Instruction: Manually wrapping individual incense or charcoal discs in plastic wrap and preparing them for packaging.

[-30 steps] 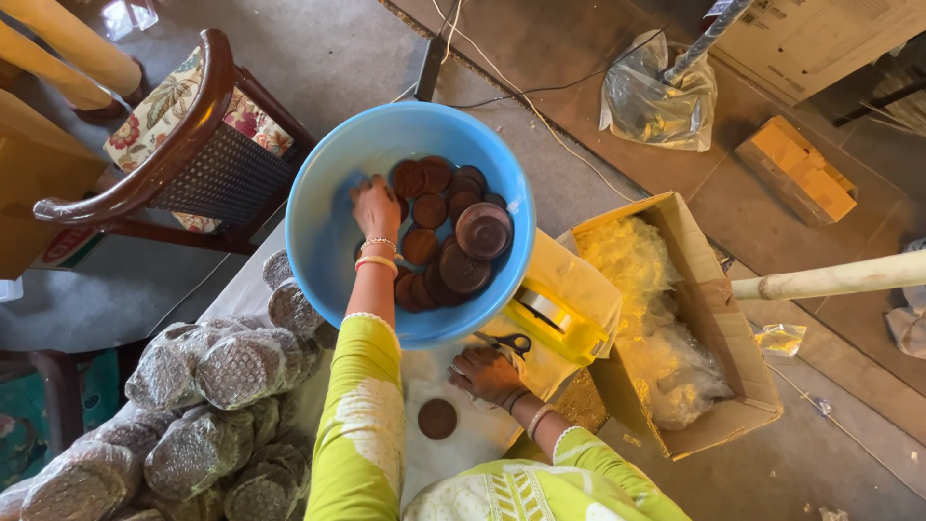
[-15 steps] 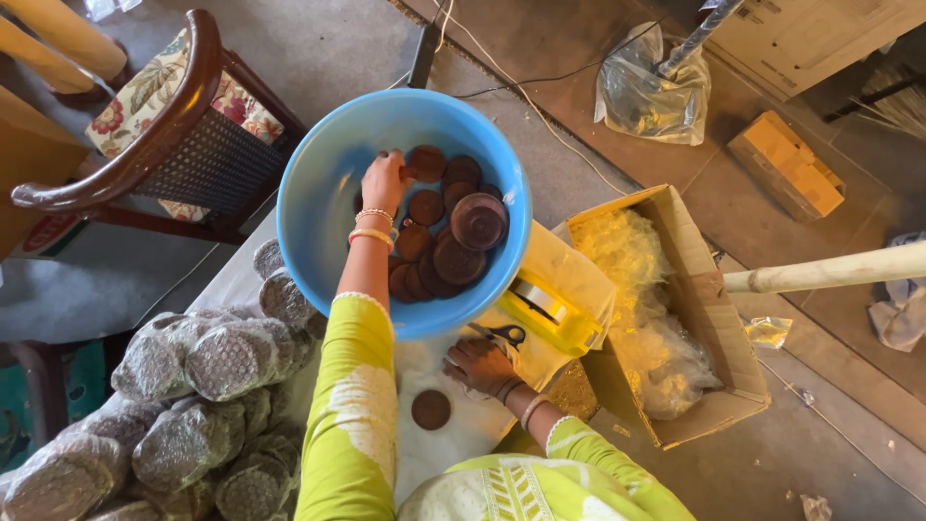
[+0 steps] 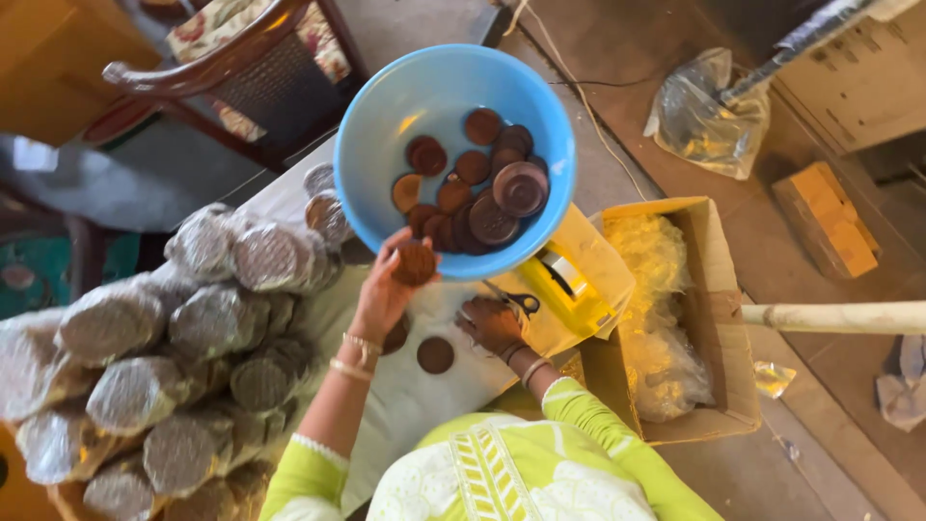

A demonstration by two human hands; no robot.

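Observation:
My left hand (image 3: 384, 289) holds a round brown disc (image 3: 415, 261) at the near rim of a blue plastic bowl (image 3: 386, 125). Several more brown discs (image 3: 477, 188) lie piled in the bowl's right half. My right hand (image 3: 492, 323) rests palm down on a white sheet (image 3: 424, 396), next to black scissors (image 3: 521, 301) and a yellow bag (image 3: 579, 280). One loose brown disc (image 3: 435, 354) lies on the sheet between my hands. Whether the right hand grips anything is not visible.
Stacks of discs wrapped in clear plastic (image 3: 164, 357) fill the left side. An open cardboard box (image 3: 709, 289) with clear bags stands to the right. A wooden chair (image 3: 241, 68) is behind the bowl, a pale pole (image 3: 839, 316) at right.
My left hand has come out of the bowl toward me, now holding one disc at the near rim. The right hand stays on the sheet. The camera view shifted.

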